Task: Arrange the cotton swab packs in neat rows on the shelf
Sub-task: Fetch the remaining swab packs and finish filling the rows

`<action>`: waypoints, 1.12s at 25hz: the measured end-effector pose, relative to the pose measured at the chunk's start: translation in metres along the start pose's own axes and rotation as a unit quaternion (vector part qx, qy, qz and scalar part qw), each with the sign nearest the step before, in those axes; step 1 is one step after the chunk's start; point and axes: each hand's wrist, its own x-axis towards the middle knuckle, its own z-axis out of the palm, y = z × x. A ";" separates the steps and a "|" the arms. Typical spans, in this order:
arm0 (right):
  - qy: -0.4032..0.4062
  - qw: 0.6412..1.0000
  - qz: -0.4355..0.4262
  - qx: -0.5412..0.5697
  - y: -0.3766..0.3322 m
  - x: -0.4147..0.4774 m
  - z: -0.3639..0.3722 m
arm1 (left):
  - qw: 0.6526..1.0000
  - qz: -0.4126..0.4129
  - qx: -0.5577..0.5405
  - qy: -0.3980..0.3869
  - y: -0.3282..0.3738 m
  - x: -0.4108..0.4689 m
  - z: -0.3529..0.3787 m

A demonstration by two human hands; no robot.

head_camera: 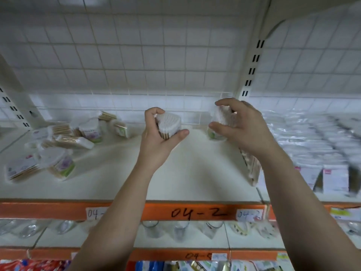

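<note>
Two bare hands over white shelf point(185, 173). Curled fingers of left hand point(162, 137) grip one cotton swab pack point(169, 124), mid-shelf near back edge. Fingers of right hand point(242, 126) grasp second pack point(221, 116) toward back-right corner. Loose heap point(64, 139), roughly nine packs, back-left corner; blur prevents exact count.

Swab pack point(169, 123), second pack point(221, 119) held; loose packs point(58, 145) jumbled

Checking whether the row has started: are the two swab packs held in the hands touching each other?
Apart. Head view shows back wall between left pack in left hand and right pack in right hand.
</note>
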 end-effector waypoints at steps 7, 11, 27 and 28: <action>0.041 0.999 0.025 -0.021 0.056 -0.050 -0.114 | 0.997 0.013 -0.034 -0.070 0.056 -0.014 0.110; 0.046 0.997 0.055 -0.032 0.100 -0.087 -0.192 | 0.991 0.049 -0.038 -0.120 0.092 -0.032 0.195; 0.082 0.985 0.116 -0.095 0.266 -0.144 -0.372 | 0.981 0.062 -0.029 -0.179 0.146 -0.049 0.443; 0.090 0.984 0.115 -0.101 0.276 -0.141 -0.377 | 0.981 0.061 -0.022 -0.181 0.145 -0.042 0.451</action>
